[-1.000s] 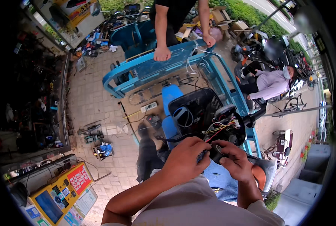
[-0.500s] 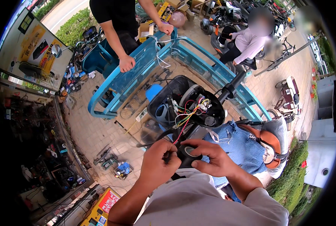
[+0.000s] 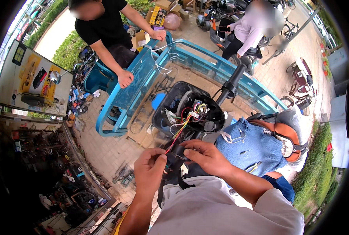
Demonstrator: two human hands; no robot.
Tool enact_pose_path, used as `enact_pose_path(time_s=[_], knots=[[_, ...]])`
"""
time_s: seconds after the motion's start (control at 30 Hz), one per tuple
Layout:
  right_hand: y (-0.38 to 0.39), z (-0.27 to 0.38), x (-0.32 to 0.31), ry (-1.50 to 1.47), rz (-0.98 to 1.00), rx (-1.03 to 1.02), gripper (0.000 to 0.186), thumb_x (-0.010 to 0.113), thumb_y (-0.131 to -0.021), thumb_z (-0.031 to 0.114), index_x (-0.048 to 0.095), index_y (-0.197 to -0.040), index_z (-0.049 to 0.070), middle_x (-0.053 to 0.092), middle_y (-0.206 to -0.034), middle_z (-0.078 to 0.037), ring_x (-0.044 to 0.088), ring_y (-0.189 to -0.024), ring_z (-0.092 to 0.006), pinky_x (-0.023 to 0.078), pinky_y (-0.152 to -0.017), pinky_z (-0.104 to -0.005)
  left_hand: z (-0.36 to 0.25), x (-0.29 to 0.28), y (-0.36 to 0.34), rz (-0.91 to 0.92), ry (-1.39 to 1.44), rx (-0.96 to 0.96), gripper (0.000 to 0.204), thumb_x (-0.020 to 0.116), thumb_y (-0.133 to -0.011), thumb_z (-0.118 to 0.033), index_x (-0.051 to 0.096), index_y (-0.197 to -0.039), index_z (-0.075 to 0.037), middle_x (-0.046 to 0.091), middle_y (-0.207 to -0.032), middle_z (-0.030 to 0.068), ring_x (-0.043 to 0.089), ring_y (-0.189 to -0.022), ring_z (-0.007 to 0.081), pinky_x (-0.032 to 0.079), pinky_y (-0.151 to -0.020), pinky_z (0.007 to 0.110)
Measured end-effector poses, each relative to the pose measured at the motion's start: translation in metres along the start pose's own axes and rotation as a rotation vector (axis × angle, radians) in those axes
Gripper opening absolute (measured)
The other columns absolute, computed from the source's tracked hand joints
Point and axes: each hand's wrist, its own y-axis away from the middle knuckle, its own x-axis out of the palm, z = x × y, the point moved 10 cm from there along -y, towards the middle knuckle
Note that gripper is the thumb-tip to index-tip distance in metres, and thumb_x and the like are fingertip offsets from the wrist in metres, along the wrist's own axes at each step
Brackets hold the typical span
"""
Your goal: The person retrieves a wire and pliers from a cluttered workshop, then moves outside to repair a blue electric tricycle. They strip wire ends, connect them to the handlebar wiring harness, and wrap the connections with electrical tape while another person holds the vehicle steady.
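Thumb and fingers of my left hand (image 3: 149,170) are closed on a bundle of thin coloured wires (image 3: 179,136). The wires run out of the opened black handlebar housing (image 3: 218,113) of a scooter. In my right hand (image 3: 207,158) is a roll of black tape (image 3: 178,151), turned on its side right beside the wires. Whether a strip of tape joins the roll to the wires I cannot tell. Ahead of the housing sits a black mesh basket (image 3: 167,102), and a black handlebar grip (image 3: 234,78) sticks out to the far right.
A blue metal cargo frame (image 3: 115,111) stands ahead, with a person in black (image 3: 100,35) leaning on its rail. Another person (image 3: 247,35) sits beyond it. Blue cloth (image 3: 247,147) and a brown seat (image 3: 286,137) lie at right. Tools and parts (image 3: 123,174) lie on the paving at left.
My hands have drawn apart a little, the left one now pinching the wires. The tape roll has turned, so its ring face no longer shows. The whole view has shifted.
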Motion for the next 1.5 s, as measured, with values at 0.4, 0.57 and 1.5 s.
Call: enact_pose_path(time_s=[0.4, 0.57, 1.5], knots=[[0.001, 0.013, 0.013, 0.029, 0.110, -0.161, 0.027, 0.057, -0.093, 0.017, 0.059, -0.108, -0.005, 0.052, -0.118, -0.008, 0.053, -0.084, -0.0066, 0.044, -0.070, -0.0245, 0.019, 0.008, -0.001, 0.065, 0.253, -0.116, 0.026, 0.058, -0.080, 0.001, 0.062, -0.104, 0.010, 0.066, -0.090, 0.0134, 0.057, -0.065, 0.0109, 0.046, -0.058, 0.022], [0.006, 0.019, 0.011, 0.079, 0.106, -0.193, 0.026, 0.057, -0.093, 0.017, 0.060, -0.107, -0.005, 0.053, -0.118, -0.009, 0.054, -0.086, -0.0076, 0.045, -0.072, -0.0249, 0.017, 0.006, 0.002, 0.023, 0.195, -0.093, 0.024, 0.058, -0.081, 0.002, 0.063, -0.103, 0.010, 0.065, -0.086, 0.0105, 0.055, -0.064, 0.0096, 0.045, -0.058, 0.021], [0.007, 0.036, 0.012, -0.211, 0.066, -0.185, 0.018, 0.061, -0.090, 0.009, 0.059, -0.102, -0.005, 0.061, -0.088, -0.006, 0.057, -0.074, -0.0099, 0.048, -0.066, -0.0246, -0.034, 0.009, 0.034, -0.198, -0.603, 0.606, 0.012, 0.068, -0.077, 0.000, 0.062, -0.087, -0.001, 0.061, -0.085, 0.0119, 0.061, -0.072, 0.0225, 0.049, -0.063, 0.030]])
